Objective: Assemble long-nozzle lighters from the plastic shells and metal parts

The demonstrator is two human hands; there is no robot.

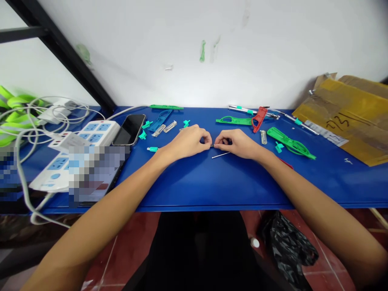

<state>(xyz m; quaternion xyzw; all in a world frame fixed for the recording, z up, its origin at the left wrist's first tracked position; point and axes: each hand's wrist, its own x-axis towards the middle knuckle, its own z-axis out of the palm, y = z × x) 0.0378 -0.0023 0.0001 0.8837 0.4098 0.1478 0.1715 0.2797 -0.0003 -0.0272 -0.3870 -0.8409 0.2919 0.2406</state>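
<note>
Head view showed me, from my distant seat, the left hand (190, 142) and the right hand (235, 143) pinched narrow, a small dark piece (212, 146) held between their close-set fingertips, too tiny for me to identify. A thin metal rod (220, 155) slanted just below the right hand against the blue table (212, 184); whether hand and rod touched, I couldn't tell

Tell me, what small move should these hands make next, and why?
Probably steady the dark piece with the left hand and gently shift the right hand aside for a look: both hands' fingertips meet at the piece and hide most of it.
</note>
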